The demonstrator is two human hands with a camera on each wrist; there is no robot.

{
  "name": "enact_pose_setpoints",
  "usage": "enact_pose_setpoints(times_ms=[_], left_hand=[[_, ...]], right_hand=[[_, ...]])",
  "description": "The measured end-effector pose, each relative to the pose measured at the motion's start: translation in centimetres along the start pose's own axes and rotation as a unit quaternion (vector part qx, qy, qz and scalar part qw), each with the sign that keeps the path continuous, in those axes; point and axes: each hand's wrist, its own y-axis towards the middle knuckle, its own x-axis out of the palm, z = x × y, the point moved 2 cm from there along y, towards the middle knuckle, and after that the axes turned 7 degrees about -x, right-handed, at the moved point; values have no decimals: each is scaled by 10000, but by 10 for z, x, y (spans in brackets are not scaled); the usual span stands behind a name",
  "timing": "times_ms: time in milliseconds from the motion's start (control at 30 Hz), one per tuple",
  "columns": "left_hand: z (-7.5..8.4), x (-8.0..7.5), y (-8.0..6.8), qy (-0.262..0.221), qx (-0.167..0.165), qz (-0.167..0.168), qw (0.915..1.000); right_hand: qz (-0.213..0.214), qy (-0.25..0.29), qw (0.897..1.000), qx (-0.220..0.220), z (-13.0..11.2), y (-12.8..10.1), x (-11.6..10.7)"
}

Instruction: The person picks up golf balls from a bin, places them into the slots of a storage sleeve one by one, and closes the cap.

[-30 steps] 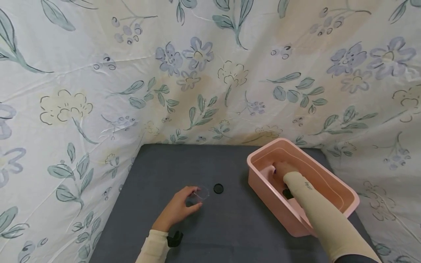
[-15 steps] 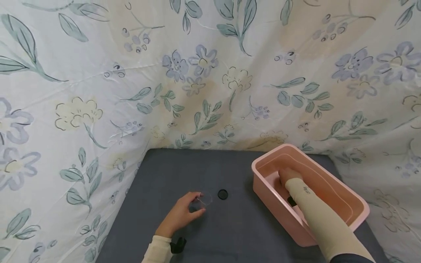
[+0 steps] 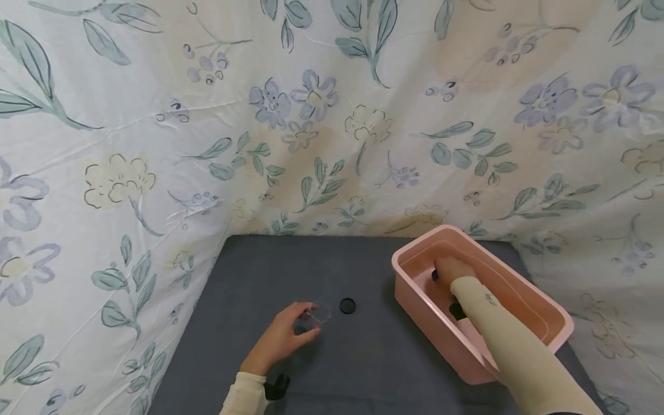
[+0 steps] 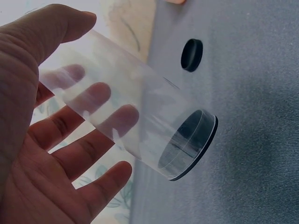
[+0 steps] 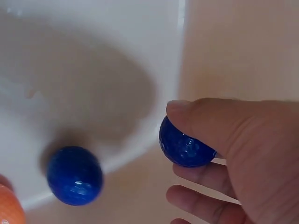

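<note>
Two hands are busy: right hand (image 5: 243,154) pinches a blue ball (image 5: 184,144) inside the pink tub (image 3: 415,300); well left of the tub, left hand (image 4: 51,140) grips a clear tube (image 4: 135,121), tilted.

Wide open grey worktop (image 3: 332,357), tight quarters inside the pink tub (image 3: 415,300).
Only a small black cap (image 3: 347,305) between clear tube (image 3: 317,314) and tub; floral cloth (image 3: 155,173) walling off left, back and right; tub walls, loose blue ball (image 5: 74,175) and orange ball (image 5: 9,207) crowding the right hand (image 3: 452,270).
</note>
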Motion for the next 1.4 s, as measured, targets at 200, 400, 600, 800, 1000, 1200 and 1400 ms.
enact_pose_setpoints(times_ms=[200,400,600,800,1000,1200,1400], left_hand=[[-1,-3,-9,99,-13,2,9999],[0,-3,-8,10,-27,-16,10000],[5,-3,-4,-60,-47,-64,10000],[11,-3,-1,-35,3,-46,10000],[17,-4,4,115,43,49,9999],[19,-2,8,131,88,33,9999],[24,-3,11,82,168,12,9998]], right_hand=[[-69,25,9998,-176,-18,-9,-12],[-170,325,9993,42,-28,-18,-32],[331,393,9985,-212,-36,-32,-52],[926,366,9937,-510,-53,-47,-73],[1441,420,9851,-837,-83,-63,-90],[2157,778,9643,-1324,-112,-72,-93],[2391,765,9550,-1580,-136,-80,-87]])
